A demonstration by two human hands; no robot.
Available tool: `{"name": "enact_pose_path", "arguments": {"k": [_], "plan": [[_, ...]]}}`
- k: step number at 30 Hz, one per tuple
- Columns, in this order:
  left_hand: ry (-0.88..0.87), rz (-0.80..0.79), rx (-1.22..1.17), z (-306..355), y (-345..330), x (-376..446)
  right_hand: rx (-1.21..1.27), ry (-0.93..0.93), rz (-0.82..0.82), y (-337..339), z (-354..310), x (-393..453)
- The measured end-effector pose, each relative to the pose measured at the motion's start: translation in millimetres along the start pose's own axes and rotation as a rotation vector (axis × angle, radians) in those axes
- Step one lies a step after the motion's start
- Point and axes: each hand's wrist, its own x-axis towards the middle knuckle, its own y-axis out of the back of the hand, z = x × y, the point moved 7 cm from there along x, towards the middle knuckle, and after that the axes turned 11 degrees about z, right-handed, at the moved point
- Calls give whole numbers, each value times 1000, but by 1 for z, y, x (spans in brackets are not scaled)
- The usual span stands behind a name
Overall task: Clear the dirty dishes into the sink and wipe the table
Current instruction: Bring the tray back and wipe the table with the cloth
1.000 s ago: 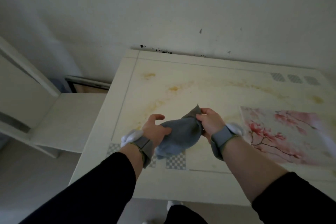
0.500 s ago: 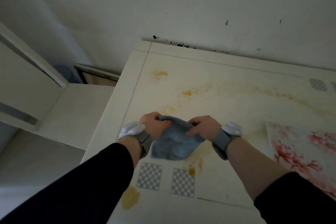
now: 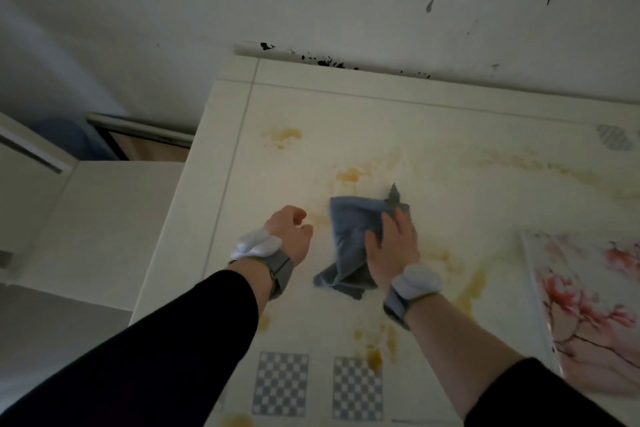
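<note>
crumpled blue-grey cloth (image 3: 349, 239) lies on stained table (image 3: 467, 135).

The right hand (image 3: 393, 250) covers part of the crumpled blue-grey cloth (image 3: 349, 236). The pink floral placemat (image 3: 588, 305) and the cream stained worktop (image 3: 450, 135) run off the picture's right edge.

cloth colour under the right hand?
Blue-grey cloth, plain, under the right hand; head view.

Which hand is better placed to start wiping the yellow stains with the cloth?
The right hand: it lies flat on the blue cloth, stains close around it. The left hand holds nothing, beside the cloth.
</note>
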Motion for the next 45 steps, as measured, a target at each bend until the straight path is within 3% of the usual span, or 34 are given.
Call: {"name": "enact_pose_path", "arguments": {"k": [10,21,24,27,30,37,40,42,45], "plan": [[-295,212,385,-37,20,82,-86,-54,220,-49,-23,31],[-314,235,452,-15,0,154,-125,-103,292,-34,-13,128],[-289,225,445,-24,1,154,7,-64,294,-26,-15,137],[-279,216,435,-27,0,157,140,-157,415,-16,-2,132],[-291,239,427,-25,1,158,12,-216,377,-26,1,134],[-316,274,404,-21,5,153,-108,-87,294,-30,-33,190],[-322,294,283,-16,11,156,-116,-28,294,-33,-43,202],[-327,369,184,-10,25,163,-99,30,295,-35,-53,210],[-335,529,256,-6,51,179,-61,125,271,-41,-69,223]]}}
